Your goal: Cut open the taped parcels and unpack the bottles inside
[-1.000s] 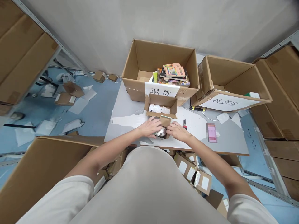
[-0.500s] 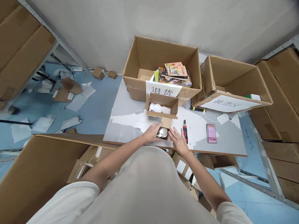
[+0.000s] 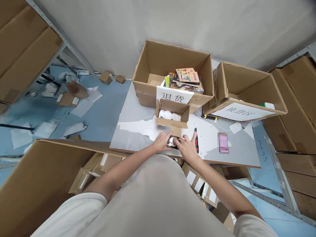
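Note:
A small cardboard box (image 3: 176, 131) with its flap up lies at the table's near edge, in front of my body. Inside it sits a round, shiny silver object (image 3: 171, 142), partly covered by my fingers; its exact kind I cannot make out. My left hand (image 3: 161, 142) grips the box along its left side. The fingers of my right hand (image 3: 188, 148) are bent over the box's right side and pinch the silver object. Just beyond that hand lies a red and black utility knife (image 3: 197, 141).
Behind the small box stands an open carton (image 3: 172, 124) with white paper. Two large labelled cartons, one with books (image 3: 187, 77) and another (image 3: 243, 110), line the back. A pink blurred item (image 3: 223, 143) lies right. A big carton (image 3: 37, 184) flanks me at left.
My right hand has moved left from the box's side onto the silver object, its fingers now bent. My left hand stays at the box. The view has shifted slightly.

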A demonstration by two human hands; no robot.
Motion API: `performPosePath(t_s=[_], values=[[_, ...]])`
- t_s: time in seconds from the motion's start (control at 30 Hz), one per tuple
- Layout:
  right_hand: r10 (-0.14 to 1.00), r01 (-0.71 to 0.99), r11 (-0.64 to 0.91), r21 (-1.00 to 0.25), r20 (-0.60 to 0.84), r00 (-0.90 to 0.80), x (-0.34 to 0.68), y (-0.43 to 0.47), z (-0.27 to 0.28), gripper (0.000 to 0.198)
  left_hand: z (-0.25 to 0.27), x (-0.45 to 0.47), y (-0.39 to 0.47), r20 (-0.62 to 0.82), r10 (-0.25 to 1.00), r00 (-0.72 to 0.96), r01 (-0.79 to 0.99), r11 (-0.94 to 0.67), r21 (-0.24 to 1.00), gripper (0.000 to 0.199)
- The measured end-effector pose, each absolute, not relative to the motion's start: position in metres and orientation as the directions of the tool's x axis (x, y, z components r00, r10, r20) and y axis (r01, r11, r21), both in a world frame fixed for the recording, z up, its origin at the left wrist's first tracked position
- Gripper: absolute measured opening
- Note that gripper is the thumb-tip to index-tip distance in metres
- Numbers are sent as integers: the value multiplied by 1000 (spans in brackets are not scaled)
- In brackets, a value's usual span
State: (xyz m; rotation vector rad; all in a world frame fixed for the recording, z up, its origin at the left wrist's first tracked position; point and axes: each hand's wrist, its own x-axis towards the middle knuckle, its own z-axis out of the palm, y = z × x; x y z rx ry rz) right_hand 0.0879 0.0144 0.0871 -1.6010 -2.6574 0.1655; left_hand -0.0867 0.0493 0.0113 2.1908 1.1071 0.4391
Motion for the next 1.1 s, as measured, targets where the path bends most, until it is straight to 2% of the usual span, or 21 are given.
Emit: performPosePath(t_s=[0.1, 0.2, 0.3, 0.4, 0.5, 0.6, 0.73, 0.83, 0.9, 0.97, 1.03, 1.1], values=[[856, 855, 512, -81, -41, -516, 82, 19, 78, 45, 10, -84, 49, 30, 808, 588, 579, -446, 682, 94], [863, 871, 490, -13, -132, -488, 67, 35, 72, 42, 7, -82, 51, 58, 825, 562, 578, -441, 687, 93], [763, 789, 615, -6, -249, -596, 61, 53, 80, 38, 3, -84, 53, 74, 833, 549, 588, -447, 674, 86], [598, 645, 760, -76, -305, -741, 71, 67, 108, 45, -1, -85, 50, 68, 838, 541, 612, -448, 652, 70], [542, 602, 754, -263, -269, -796, 87, 73, 149, 56, -2, -83, 45, 71, 853, 517, 618, -430, 658, 68], [594, 586, 655, -478, -155, -790, 103, 76, 189, 57, 1, -83, 41, 55, 857, 513, 601, -404, 690, 81], [703, 519, 555, -650, 32, -710, 121, 87, 225, 52, 12, -92, 35, -4, 878, 479, 595, -321, 737, 110], [746, 394, 504, -769, 156, -648, 129, 106, 234, 48, 29, -99, 30, 57, 926, 374, 544, -269, 795, 130], [792, 307, 473, -826, 245, -559, 129, 123, 231, 46, 44, -99, 29, 149, 945, 292, 420, -266, 868, 126], [857, 227, 428, -875, 314, -408, 124, 139, 223, 45, 60, -93, 30, 194, 960, 204, 198, -235, 952, 111], [913, 135, 359, -923, 318, -253, 116, 151, 212, 46, 74, -84, 33, 143, 982, 125, -51, -137, 989, 90], [955, 23, 241, -970, 233, -185, 109, 156, 202, 49, 86, -75, 35, 41, 995, 89, -225, -20, 974, 70]])
